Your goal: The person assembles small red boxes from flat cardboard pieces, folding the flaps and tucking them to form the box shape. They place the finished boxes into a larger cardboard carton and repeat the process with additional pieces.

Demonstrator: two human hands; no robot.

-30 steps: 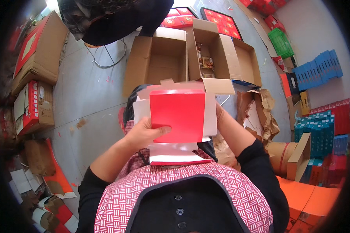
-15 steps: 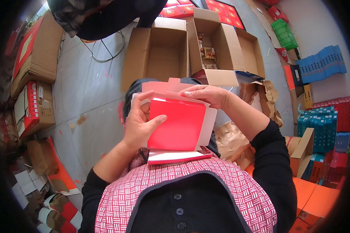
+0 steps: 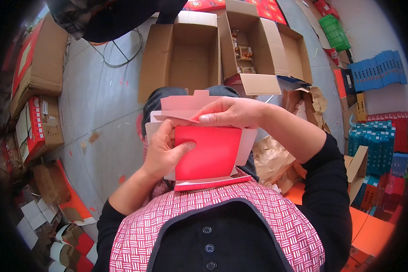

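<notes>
A partly folded red cardboard box (image 3: 207,152) lies over my lap, its flaps spread around a bright red panel. My left hand (image 3: 164,152) grips its left side, thumb on the red panel and fingers behind the upper edge. Across the far edge reaches my right hand (image 3: 233,112), pinching a pale flap between thumb and fingers. A pinkish tabbed flap sticks out beyond both hands, and a white-edged flap folds up against my apron (image 3: 213,201). Part of the box's far edge is hidden under my right hand.
Ahead stand an open carton (image 3: 195,59) and another (image 3: 249,41) holding small packets. Crumpled brown paper (image 3: 272,156) lies right of my knees. Stacked teal boxes (image 3: 371,145) and a green basket (image 3: 334,32) are at right; large cartons (image 3: 43,124) at left. A person in dark clothes (image 3: 127,20) is far left.
My right hand has moved left along the far edge, closer to my left hand, bending the flap there. The near flap now sits more folded up.
</notes>
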